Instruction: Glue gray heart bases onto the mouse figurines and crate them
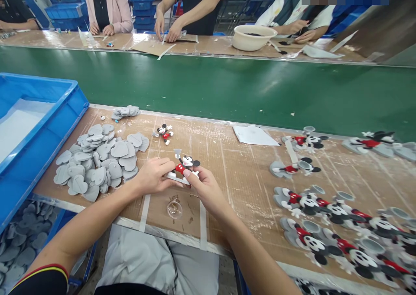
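Note:
Between both hands, above the cardboard-covered table, is a Mickey Mouse figurine (180, 168) with red shorts, black ears and a small grey cup on its raised arm. My left hand (157, 175) grips its feet and the pale base at the left. My right hand (202, 182) is closed on the body from the right, its thumb on the front. Fingers cover part of the base. Just beyond lies another Mickey figurine (165, 133) without a base. Near the table edge below the hands sits a small clear round dish (174, 209).
Grey heart-shaped bases (100, 160) are heaped at left beside a blue crate (42, 126). Rows of finished-looking figurines (325, 208) lie at right. A white sheet (255, 135) lies near the green conveyor belt (208, 80). Across it, several people work near a cream basin (251, 38).

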Motion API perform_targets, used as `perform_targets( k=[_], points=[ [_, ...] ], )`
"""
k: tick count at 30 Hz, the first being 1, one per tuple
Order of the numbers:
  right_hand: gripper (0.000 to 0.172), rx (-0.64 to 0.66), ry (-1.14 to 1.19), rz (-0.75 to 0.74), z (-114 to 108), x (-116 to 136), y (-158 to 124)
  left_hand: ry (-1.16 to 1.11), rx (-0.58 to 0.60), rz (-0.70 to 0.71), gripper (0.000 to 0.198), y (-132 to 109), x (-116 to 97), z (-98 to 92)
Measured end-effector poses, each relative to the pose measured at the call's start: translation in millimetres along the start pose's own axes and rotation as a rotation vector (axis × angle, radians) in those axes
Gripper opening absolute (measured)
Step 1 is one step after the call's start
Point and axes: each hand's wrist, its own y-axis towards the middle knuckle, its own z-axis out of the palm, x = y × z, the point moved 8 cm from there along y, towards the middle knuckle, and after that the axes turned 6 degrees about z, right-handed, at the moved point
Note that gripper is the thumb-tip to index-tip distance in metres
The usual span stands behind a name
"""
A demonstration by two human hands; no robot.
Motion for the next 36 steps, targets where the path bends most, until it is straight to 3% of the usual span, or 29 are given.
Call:
perform_targets(
  k=[24,36],
  points=[
    [0.036,-0.022,-0.023,-0.014,-1.4,3.0,0.2,-0.022,0.011,-0.007,0.051,-0.7,2.1,1.8],
    [0.043,-0.057,-0.041,-0.138,-6.9,16.3,-3.1,-0.065,-0.053,0.001,0.052,2.3,-3.1,-7.0]
  ],
)
